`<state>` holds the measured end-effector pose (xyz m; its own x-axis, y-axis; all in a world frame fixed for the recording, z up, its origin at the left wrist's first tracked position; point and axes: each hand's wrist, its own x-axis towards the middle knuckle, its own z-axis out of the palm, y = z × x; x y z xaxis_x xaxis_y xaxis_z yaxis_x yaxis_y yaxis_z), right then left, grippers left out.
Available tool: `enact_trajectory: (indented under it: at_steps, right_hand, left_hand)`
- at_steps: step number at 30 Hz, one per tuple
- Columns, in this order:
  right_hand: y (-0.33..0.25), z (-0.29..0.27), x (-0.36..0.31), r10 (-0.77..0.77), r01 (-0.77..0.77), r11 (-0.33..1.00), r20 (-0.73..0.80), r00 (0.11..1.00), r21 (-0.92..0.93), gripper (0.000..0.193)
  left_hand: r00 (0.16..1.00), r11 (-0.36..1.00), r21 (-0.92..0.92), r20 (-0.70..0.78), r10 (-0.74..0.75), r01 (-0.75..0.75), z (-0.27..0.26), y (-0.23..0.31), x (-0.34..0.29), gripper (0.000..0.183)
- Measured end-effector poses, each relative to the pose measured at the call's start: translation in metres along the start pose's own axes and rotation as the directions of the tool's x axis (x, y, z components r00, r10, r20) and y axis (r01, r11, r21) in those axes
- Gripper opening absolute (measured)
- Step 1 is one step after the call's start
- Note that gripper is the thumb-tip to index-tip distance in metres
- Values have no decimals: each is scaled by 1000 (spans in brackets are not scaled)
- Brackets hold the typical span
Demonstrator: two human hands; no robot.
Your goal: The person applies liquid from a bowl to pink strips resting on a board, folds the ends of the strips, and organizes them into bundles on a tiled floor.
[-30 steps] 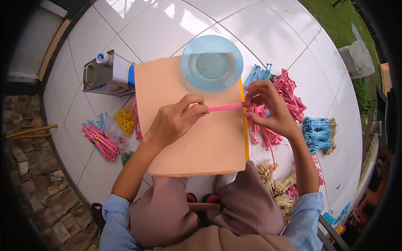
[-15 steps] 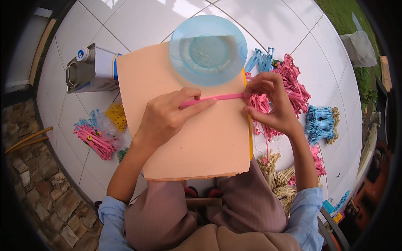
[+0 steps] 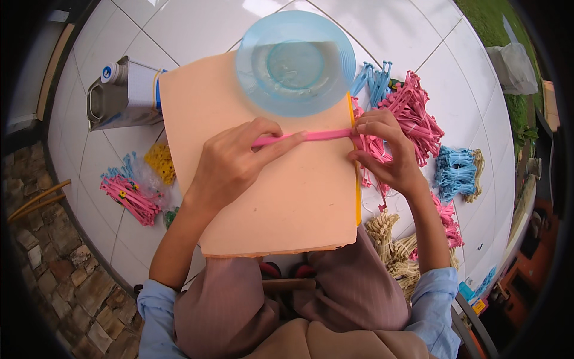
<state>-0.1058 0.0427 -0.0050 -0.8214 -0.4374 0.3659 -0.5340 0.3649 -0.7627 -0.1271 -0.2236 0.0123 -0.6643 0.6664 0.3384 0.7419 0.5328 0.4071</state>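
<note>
A narrow pink strip (image 3: 326, 135), flat and strap-like, lies stretched across a peach-coloured board (image 3: 287, 203) over my lap. Its left part is gripped by my left hand (image 3: 230, 158), with the thumb laid along it and the index finger bent over it. At the strip's right end, by the board's yellow edge, my right hand (image 3: 388, 146) has its fingers curled round and seems to pinch it; the fingertips partly hide that end. Just beyond both hands, a translucent blue plate (image 3: 248, 75) rests on the far part of the board, with some clear wet-looking stuff in it.
Right of the board, bundles of pink straps (image 3: 418, 122), blue straps (image 3: 457, 173) and beige straps (image 3: 382, 233) lie on white tiles. Left stand a metal can (image 3: 110, 102) with a white cap, a yellow bundle (image 3: 160, 163) and a pink strap bundle (image 3: 131, 200).
The right fingers have closed in a little at the strip's end. Board, plate and surroundings appear slightly shifted up and left in view. Both hands keep their places along the strip.
</note>
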Motion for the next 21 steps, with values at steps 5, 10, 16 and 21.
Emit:
enact_trajectory:
  at_steps: [5,10,16,21]
  right_hand:
    - [-19,-2,9,-43,155,848,224,974,-508,59]
    - [-27,-2,15,-14,190,781,288,958,-595,58]
    - [-26,-2,14,9,183,779,303,953,-599,58]
    - [-17,0,12,-10,168,822,280,960,-545,57]
  left_hand:
    - [1000,1000,-4,-5,-9,9,2,-2,-1,44]
    - [999,999,-34,-30,-19,18,3,-1,0,45]
    - [999,999,-38,-33,-14,13,5,-3,-1,45]
    - [999,999,-29,-32,-21,20,4,-3,-1,45]
